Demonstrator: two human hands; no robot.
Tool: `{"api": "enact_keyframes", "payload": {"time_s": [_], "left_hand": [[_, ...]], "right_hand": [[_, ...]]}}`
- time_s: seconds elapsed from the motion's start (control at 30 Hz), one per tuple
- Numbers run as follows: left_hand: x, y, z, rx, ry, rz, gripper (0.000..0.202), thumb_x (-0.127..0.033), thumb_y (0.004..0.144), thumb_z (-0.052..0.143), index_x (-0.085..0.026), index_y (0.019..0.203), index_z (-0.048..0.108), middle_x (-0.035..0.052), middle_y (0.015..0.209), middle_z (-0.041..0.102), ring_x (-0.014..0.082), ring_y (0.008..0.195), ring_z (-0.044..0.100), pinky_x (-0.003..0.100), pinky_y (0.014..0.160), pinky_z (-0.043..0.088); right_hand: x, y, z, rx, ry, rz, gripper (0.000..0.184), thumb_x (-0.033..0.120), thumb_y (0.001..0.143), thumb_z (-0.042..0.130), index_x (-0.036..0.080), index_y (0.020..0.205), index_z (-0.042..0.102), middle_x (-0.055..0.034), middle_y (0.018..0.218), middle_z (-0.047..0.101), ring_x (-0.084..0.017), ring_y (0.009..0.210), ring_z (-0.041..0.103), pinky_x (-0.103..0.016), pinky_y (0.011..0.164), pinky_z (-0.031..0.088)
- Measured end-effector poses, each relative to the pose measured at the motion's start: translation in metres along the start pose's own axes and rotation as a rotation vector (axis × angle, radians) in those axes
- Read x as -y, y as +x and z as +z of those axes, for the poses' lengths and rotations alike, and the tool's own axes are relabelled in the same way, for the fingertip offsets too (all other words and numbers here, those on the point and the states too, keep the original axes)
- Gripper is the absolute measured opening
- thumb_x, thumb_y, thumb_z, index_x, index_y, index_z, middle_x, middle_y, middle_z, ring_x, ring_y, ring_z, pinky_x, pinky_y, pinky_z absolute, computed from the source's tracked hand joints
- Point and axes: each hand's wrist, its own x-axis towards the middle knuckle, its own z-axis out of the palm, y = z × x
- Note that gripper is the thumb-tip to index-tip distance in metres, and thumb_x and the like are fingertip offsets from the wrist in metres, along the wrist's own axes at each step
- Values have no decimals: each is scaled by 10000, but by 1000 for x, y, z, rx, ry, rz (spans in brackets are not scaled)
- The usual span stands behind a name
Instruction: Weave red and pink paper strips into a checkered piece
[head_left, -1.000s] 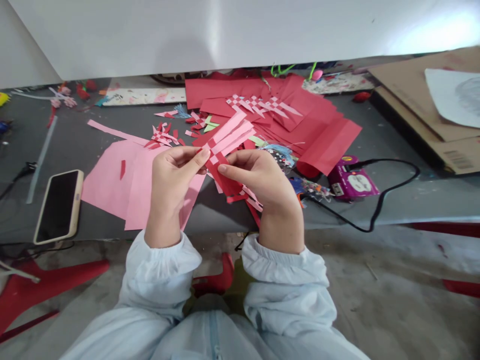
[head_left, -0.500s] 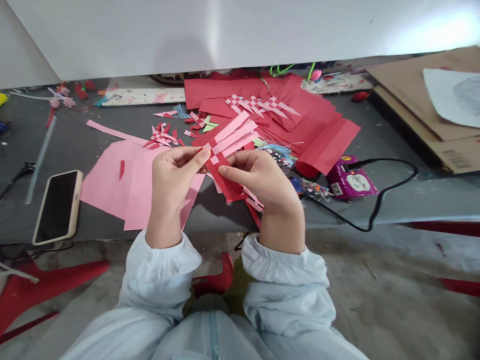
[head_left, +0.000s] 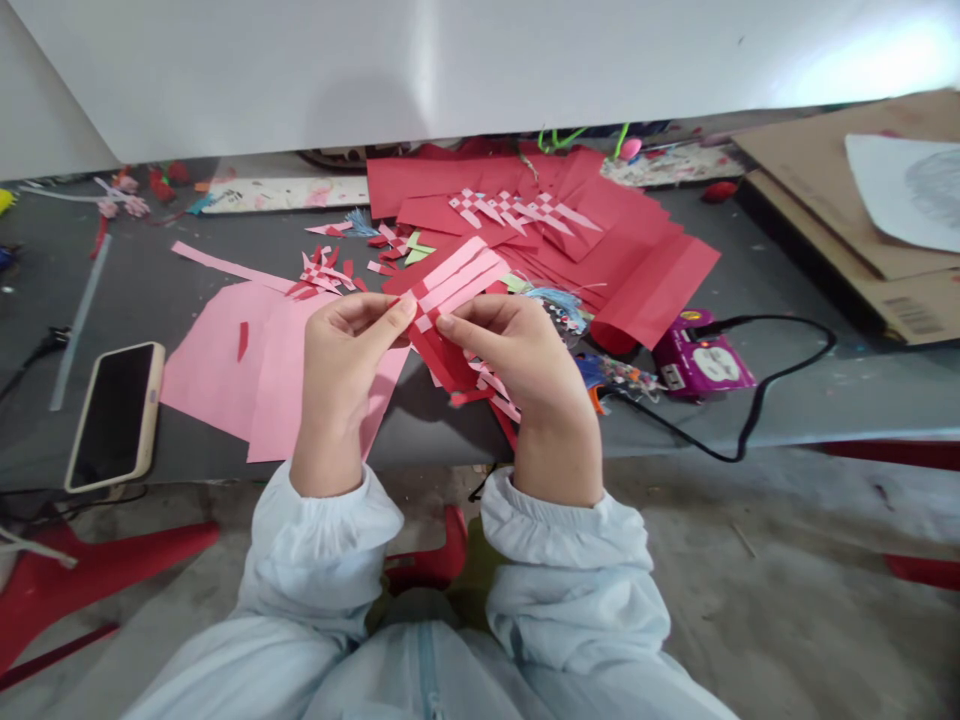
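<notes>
Both hands hold a woven piece of red and pink paper strips [head_left: 450, 300] above the near edge of the grey table [head_left: 150, 290]. My left hand [head_left: 345, 370] pinches its left side with thumb and forefinger. My right hand [head_left: 525, 375] grips the red lower part, its forefinger pressed on the weave where pink strips cross red ones. Loose pink strip ends fan out up and to the right. More strip ends hang below my right hand.
Pink paper sheets [head_left: 225, 370] lie under my left hand. A stack of red sheets [head_left: 637, 270] with finished weaves [head_left: 525, 210] lies behind. A phone [head_left: 116, 412] rests at the left, a purple device [head_left: 701, 365] with a black cable [head_left: 757, 410] at the right, cardboard [head_left: 862, 220] far right.
My right forefinger has slid up along the weave toward my left fingertip, and the pink strips have drawn in slightly. My left hand has stayed put.
</notes>
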Motion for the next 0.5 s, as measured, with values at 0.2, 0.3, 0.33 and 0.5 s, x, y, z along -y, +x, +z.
{"api": "enact_keyframes", "payload": {"time_s": [0.2, 0.3, 0.33, 0.5], "left_hand": [[0, 0, 0, 40, -72, -18, 214, -364, 679, 870, -196, 738, 751, -6, 698, 741, 126, 637, 705, 236, 658, 608], [0, 1, -1, 48, -74, -12, 200, -359, 696, 861, -196, 739, 754, -3, 701, 744, 125, 631, 705, 231, 641, 604], [0, 1, -2, 51, -77, -9, 196, -358, 700, 859, -196, 737, 755, -4, 694, 742, 121, 621, 701, 226, 633, 602], [-1, 1, 0, 50, -48, -17, 232, -376, 663, 879, -190, 719, 752, -8, 656, 726, 112, 570, 677, 217, 584, 589]], "right_hand": [[-1, 0, -1, 6, 15, -39, 275, 422, 697, 836, 174, 675, 719, 16, 658, 675, -80, 580, 527, -205, 542, 414], [-1, 0, 0, -2, 29, -27, 296, 442, 690, 840, 174, 671, 716, 21, 637, 663, -76, 561, 517, -203, 520, 399], [-2, 1, 0, -11, 35, -17, 318, 465, 690, 836, 175, 662, 708, 23, 621, 651, -75, 547, 508, -205, 506, 389], [-6, 5, 9, -45, 169, 40, 377, 561, 686, 810, 200, 750, 726, 8, 699, 701, -102, 588, 586, -226, 547, 466]]}}
